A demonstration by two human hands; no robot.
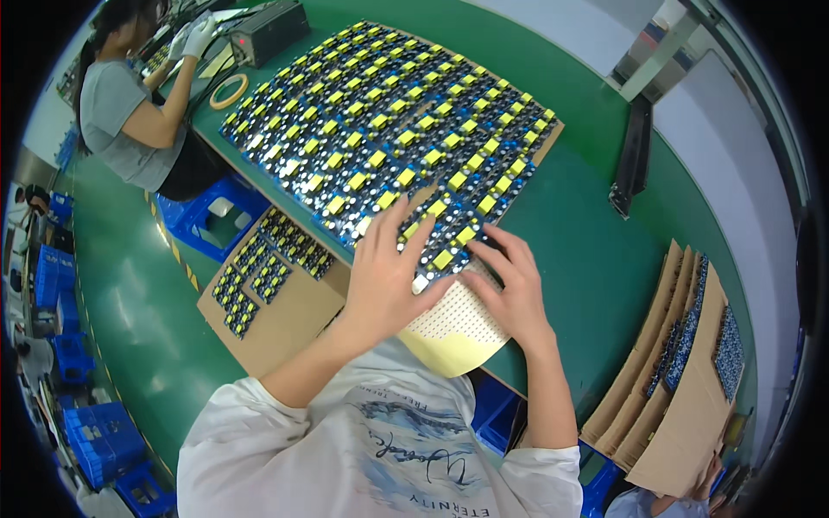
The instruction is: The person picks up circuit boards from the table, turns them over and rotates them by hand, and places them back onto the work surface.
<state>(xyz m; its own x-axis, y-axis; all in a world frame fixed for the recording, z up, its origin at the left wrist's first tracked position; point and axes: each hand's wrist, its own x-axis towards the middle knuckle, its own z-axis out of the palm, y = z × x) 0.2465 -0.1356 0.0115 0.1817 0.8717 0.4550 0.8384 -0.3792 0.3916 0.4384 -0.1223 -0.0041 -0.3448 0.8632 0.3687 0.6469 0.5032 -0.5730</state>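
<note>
Green bench: both flat, open hands (389,272) (514,289) press blue-yellow components (380,121), gripping nothing.

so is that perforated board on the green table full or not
Not full: the pale perforated board has a bare near corner; blue-and-yellow components cover the rest.

Hidden under the left hand (386,281) and right hand (509,289): near edge of the big tray of circuit boards (389,121). Too small to tell: single parts on each board. Partly covered by the arms: perforated cream sheet (449,332). Standing edge-on at right: cardboard sheets (682,363), contents mostly unseen. Cut off at top-left rim: co-worker (121,112).
</note>
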